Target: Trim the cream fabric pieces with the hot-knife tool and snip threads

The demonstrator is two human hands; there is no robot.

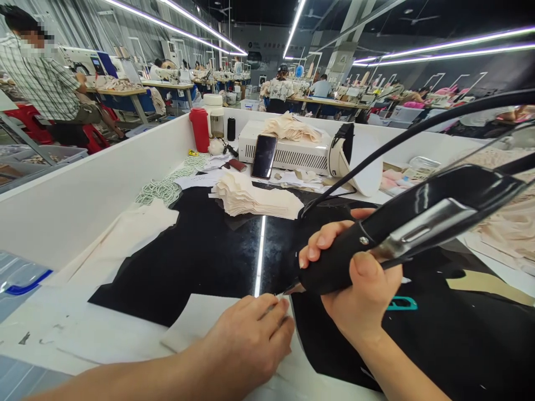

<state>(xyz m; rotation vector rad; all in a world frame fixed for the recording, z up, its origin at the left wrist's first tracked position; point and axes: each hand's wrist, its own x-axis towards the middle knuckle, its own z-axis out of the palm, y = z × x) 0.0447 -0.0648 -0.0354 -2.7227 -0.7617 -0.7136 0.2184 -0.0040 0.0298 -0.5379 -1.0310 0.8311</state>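
My right hand [363,301] is wrapped round a thick black corded hand tool [401,217] with a metal lever along its side. The tool slants down to the left, and its thin metal tip ends right by the fingertips of my left hand [254,340]. The left fingers are pinched together over a white sheet [209,317]; what lies between them is hidden. Under both hands spreads a glossy black mat [209,245]. A stack of cream fabric pieces [254,195] lies on the mat beyond my hands.
A white machine box [284,147] stands at the back, with a phone [264,157] leaning on it. Also there are a red cup [199,129], green-white cord [159,191] and a teal cutter [403,303]. The tool's black cable [397,133] arches across the right. A person [42,83] sits far left.
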